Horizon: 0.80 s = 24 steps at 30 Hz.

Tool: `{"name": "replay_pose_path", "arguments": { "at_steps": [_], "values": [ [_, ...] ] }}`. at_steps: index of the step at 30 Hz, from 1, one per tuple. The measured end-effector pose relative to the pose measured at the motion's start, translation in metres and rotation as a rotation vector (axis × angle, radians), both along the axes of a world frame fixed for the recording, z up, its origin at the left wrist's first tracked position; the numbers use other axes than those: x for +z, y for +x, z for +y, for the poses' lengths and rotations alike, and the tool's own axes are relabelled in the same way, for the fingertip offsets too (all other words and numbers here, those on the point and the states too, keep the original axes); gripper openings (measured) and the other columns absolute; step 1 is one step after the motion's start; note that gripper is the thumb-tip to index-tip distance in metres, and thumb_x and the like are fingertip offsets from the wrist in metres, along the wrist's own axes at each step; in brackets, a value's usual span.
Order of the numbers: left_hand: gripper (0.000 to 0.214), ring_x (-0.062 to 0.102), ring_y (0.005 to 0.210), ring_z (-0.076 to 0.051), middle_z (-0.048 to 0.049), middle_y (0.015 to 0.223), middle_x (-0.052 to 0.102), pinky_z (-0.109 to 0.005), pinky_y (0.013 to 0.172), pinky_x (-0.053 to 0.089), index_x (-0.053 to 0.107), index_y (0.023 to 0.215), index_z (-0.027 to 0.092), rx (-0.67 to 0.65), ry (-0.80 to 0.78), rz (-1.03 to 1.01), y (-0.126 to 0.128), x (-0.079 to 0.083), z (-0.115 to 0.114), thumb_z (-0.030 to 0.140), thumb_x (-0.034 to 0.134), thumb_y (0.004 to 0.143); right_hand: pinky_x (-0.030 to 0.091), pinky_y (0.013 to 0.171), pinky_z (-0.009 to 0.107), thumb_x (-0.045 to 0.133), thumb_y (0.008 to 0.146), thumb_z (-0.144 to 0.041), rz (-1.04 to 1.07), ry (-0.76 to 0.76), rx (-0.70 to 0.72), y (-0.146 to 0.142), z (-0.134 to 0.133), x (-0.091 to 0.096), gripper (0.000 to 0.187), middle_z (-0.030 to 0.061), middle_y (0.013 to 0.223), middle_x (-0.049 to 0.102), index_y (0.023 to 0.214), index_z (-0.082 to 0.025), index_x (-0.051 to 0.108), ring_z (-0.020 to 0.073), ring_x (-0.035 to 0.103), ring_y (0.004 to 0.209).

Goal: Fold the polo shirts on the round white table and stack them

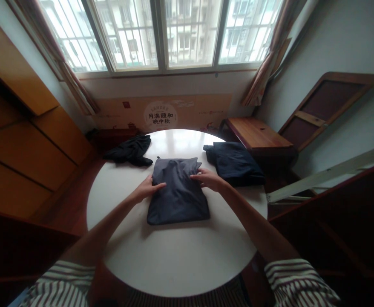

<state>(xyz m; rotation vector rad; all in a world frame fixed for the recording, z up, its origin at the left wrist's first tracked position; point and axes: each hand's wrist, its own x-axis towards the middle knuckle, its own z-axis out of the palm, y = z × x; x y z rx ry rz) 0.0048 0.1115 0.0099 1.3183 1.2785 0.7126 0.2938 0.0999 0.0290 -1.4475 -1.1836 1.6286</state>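
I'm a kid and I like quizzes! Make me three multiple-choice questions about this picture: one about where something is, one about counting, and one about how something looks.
1. Where is the dark garment under the left hand and right hand?
A) on the round white table
B) on the floor
C) on the windowsill

2. How many dark garments are on the table?
A) one
B) three
C) five

3. How does the far-left garment look?
A) spread flat
B) hanging up
C) crumpled

Answers:
1 A, it lies on the tabletop.
2 B, the far-left one, the one under the hands and the folded garment.
3 C, it lies in a bunched heap.
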Motion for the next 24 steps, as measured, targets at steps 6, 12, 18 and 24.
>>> {"name": "replay_pose_path", "arguments": {
  "at_steps": [6,12,18,24],
  "values": [
    [0.105,0.071,0.078,-0.021,-0.0063,0.094,0.072,-0.030,0.069,0.058,0.032,0.150,0.022,-0.133,0.064,-0.112,-0.011,-0.002,-0.006,0.046,0.089,0.064,0.046,0.045,0.018,0.094,0.046,-0.013,-0.032,0.116,-0.027,0.002,-0.016,-0.005,0.128,-0.0095,0.072,0.057,0.147,-0.028,0.017,0.0131,0.061,0.057],
    [0.056,0.067,0.073,-0.014,-0.0041,0.090,0.070,-0.020,0.060,0.051,0.062,0.123,0.019,-0.113,0.118,-0.197,-0.018,0.034,-0.041,0.046,0.080,0.077,0.058,0.069,0.026,0.086,0.068,-0.024,0.251,0.368,0.014,0.005,-0.067,0.030,0.095,-0.0036,0.085,0.065,0.144,-0.031,0.031,0.0145,0.068,0.076],
    [0.060,0.069,0.080,-0.016,-0.0055,0.098,0.071,-0.023,0.069,0.055,0.058,0.128,0.021,-0.144,-0.052,-0.357,-0.026,0.106,-0.066,0.032,0.084,0.075,0.057,0.064,0.024,0.080,0.078,-0.027,0.366,0.386,-0.059,0.009,-0.087,0.077,0.080,-0.0018,0.084,0.069,0.143,-0.032,0.034,0.0134,0.068,0.069],
    [0.049,0.064,0.068,-0.011,-0.0066,0.091,0.069,-0.017,0.054,0.048,0.062,0.115,0.014,0.058,-0.211,-0.232,-0.002,0.067,0.015,0.019,0.085,0.071,0.050,0.050,0.019,0.087,0.066,-0.017,0.143,0.083,-0.258,0.008,-0.009,0.038,0.096,0.0015,0.082,0.066,0.147,-0.018,0.035,0.0135,0.064,0.062]
  ]
}}
